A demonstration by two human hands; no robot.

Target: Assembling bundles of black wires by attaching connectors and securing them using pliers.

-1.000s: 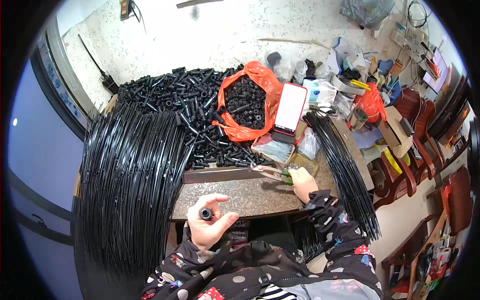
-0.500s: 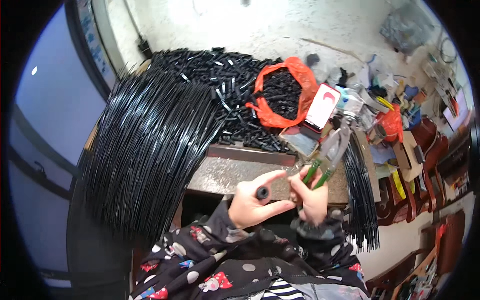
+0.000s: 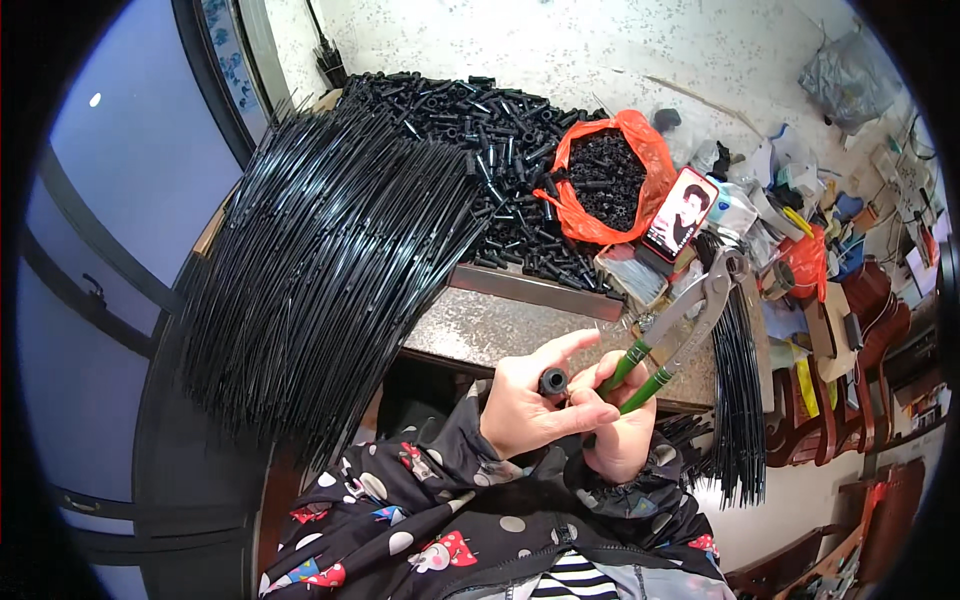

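My left hand [image 3: 522, 405] is curled around a short black plastic tube [image 3: 553, 380], its round hollow end facing up between thumb and fingers. Close beside it, my right hand [image 3: 618, 440] grips long pliers [image 3: 716, 288] by their green handles. The handles stand apart, and the grey metal part points up and to the right, over the table's right side. Thumb and fingers of both hands nearly meet; whether anything thin lies between them, I cannot make out.
A large sheaf of thin black rods [image 3: 330, 270] covers the left. Behind lies a heap of black tubes [image 3: 500, 140], fronted by a metal bar [image 3: 535, 292]. An orange bag [image 3: 655, 150] holds small black parts, near a phone [image 3: 682, 215]. More rods [image 3: 738, 400] hang at the right edge.
The whole view has shifted, so things appear farther right. My right hand's pliers show more plainly, tilted further right. My left hand keeps the black tube. The phone's picture has changed.
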